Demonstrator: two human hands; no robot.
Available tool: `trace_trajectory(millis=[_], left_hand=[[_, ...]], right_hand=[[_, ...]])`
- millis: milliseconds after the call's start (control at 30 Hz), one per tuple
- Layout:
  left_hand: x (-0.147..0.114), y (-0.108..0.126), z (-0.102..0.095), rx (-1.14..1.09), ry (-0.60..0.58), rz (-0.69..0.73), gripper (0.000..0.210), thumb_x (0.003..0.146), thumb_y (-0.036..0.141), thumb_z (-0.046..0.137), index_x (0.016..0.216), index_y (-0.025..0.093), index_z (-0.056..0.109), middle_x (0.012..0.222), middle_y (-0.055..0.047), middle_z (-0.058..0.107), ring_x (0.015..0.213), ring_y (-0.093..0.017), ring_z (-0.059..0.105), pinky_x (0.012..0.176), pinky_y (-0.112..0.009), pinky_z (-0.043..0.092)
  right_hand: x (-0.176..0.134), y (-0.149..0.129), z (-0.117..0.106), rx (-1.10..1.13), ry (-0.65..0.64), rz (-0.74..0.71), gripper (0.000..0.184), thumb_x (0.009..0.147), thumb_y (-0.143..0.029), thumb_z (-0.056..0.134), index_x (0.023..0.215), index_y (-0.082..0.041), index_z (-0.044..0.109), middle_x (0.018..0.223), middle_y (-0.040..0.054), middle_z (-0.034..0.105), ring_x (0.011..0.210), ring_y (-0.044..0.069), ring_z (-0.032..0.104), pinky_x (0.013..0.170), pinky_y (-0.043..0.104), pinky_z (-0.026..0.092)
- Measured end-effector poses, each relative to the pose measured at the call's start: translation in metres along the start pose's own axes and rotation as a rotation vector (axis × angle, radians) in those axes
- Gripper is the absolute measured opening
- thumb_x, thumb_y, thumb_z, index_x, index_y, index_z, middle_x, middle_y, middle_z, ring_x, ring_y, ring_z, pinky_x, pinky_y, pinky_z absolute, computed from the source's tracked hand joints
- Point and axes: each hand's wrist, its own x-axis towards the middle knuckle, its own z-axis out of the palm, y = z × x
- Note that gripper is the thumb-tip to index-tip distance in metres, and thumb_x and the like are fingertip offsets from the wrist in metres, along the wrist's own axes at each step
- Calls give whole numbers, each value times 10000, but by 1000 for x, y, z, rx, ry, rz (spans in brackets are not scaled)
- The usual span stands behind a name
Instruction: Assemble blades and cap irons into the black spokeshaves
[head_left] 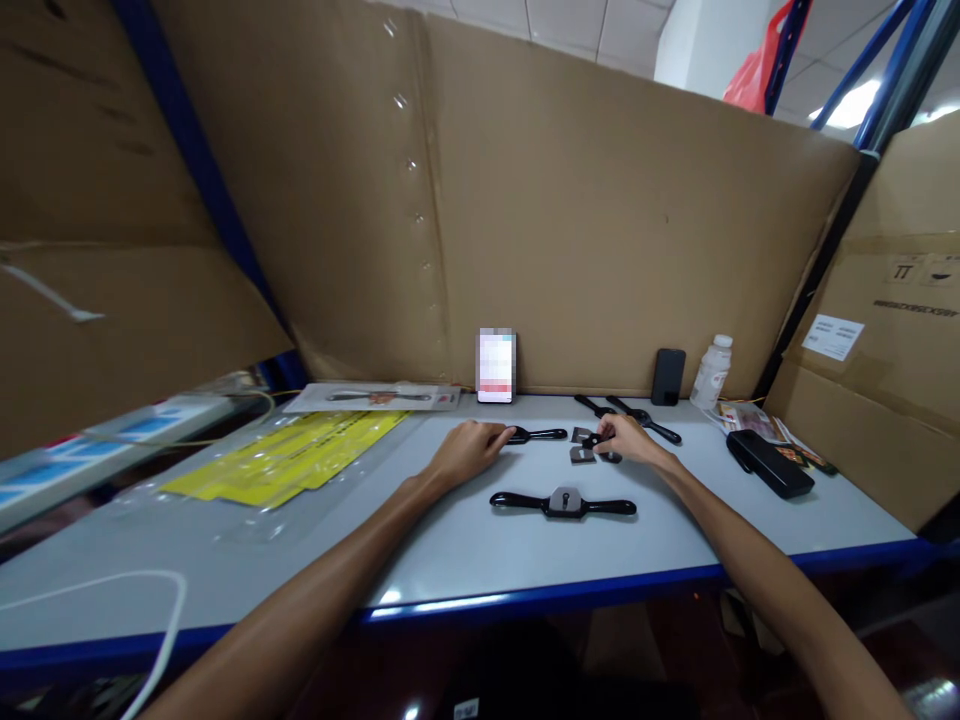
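My left hand (466, 452) is closed on one end of a black spokeshave (546, 434), whose other handle points right along the table. My right hand (628, 438) pinches a small dark part (592, 441), perhaps a clamp plate, above several flat grey blades (582, 455). Nearer the front edge lies another spokeshave (565, 502) with a grey plate and screw at its middle; neither hand touches it. Behind my right hand, more black spokeshaves (658, 427) lie crossed at angles, partly hidden by it.
A lit phone (496, 368) leans against the cardboard wall (570, 220). To the right stand a dark phone (668, 377), a plastic bottle (711, 372) and a black case (770, 464). Left are yellow sheets (289, 462) in clear plastic and a packaged spokeshave (373, 398). A white cable (176, 610) crosses the front left.
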Motion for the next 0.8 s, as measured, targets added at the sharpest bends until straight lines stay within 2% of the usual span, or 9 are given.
trace_trajectory(millis=[100,200,300,433,567,800], left_hand=[[-1,1,-1,1,2,0,493,1072,458,391,919,207,786,848,-106,796,743,-248,685,622,-304,321],[-1,1,-3,1,3,-1,504,1073,469,389,900,207,784,825,-106,789,735,-249,684,624,-303,320],[-1,1,-3,0,5,-4,513,1069,467,384,866,203,774,817,-112,784,734,-254,679,624,-306,315],[-1,0,-4,-3,6,-6,508,1062,465,390,853,204,772,801,-105,777,733,-246,669,620,-304,310],[-1,1,-4,-2,6,-13,513,1064,470,388,853,198,768,797,-110,772,736,-248,667,621,-309,302],[-1,0,-4,-1,9,-27,525,1065,490,385,828,205,757,780,-113,764,743,-253,671,628,-314,306]], right_hand=[[-4,-6,-2,74,-1,-25,97,789,-148,791,738,-176,712,693,-16,684,704,155,626,660,244,394],[-8,-13,-7,158,7,-49,169,865,-212,713,702,-169,717,678,-3,665,693,151,594,654,250,385],[-13,-23,-12,275,-58,-63,221,887,-308,692,736,-156,746,644,2,649,626,141,560,602,246,394],[-22,-42,-13,437,-212,-95,241,823,-391,736,779,-156,763,681,15,684,584,133,554,546,241,435],[-33,-60,-11,532,-315,-118,181,745,-350,752,746,-170,740,726,15,705,608,135,587,567,248,493],[-41,-73,-6,542,-399,-109,66,711,-244,689,681,-184,687,566,-37,633,483,107,523,498,223,427]])
